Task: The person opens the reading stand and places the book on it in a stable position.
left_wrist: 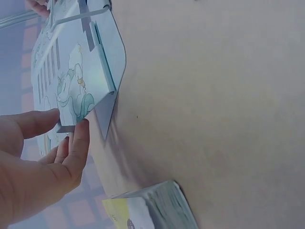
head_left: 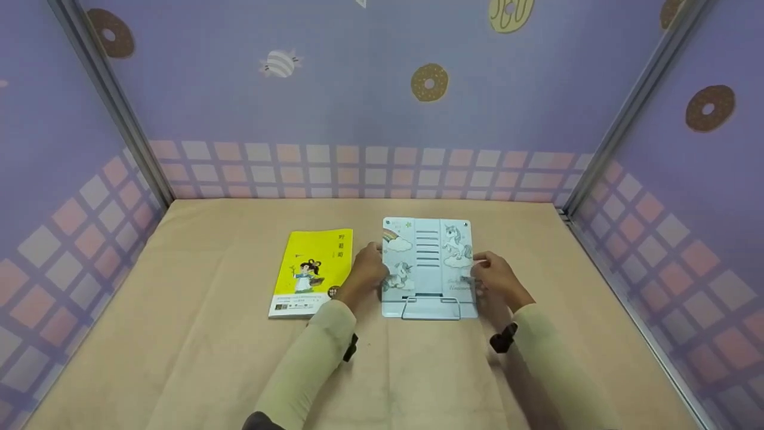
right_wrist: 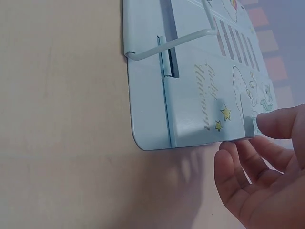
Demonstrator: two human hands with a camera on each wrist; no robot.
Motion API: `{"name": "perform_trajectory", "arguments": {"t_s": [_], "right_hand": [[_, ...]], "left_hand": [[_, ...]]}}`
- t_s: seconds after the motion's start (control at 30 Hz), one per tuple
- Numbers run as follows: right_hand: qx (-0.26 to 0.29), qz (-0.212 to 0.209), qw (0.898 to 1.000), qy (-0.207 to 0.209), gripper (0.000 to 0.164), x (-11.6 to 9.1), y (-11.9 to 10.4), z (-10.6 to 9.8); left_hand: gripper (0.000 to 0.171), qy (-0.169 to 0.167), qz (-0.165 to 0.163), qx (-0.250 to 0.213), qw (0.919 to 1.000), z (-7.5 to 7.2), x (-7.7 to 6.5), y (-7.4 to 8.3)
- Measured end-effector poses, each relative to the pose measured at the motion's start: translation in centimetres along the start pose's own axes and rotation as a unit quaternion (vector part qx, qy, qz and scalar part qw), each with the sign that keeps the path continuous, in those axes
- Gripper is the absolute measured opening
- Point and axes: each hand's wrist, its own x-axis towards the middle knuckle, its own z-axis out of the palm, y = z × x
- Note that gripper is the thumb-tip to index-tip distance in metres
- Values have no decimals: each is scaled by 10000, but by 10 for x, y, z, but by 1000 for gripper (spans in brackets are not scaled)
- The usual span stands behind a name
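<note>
The left hand [head_left: 370, 267] and right hand [head_left: 496, 278] pinch the blue stand [head_left: 427, 278] by its sides; the yellow book [head_left: 317, 260] lies left of the stand, nearer the left hand.

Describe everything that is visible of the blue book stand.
The book stand is pale blue, seemingly painted metal, printed with unicorns, clouds, stars and a rainbow. Slots run down its middle; a wire loop crosses the lower front. Its panel tilts up from its base, right of the yellow book; the left hand and right hand hold its side edges.
</note>
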Motion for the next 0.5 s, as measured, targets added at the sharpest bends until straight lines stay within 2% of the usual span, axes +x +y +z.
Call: {"name": "perform_trajectory", "arguments": {"t_s": [0.2, 0.5], "right_hand": [[304, -50, 9995, -39, 41, -4, 3, -1], [460, -317, 9984, -38, 36, -8, 9, -7]], "left_hand": [[59, -39, 214, -101, 9997, -1, -11, 0], [60, -40, 439, -229, 9988, 0, -15, -1]]}}
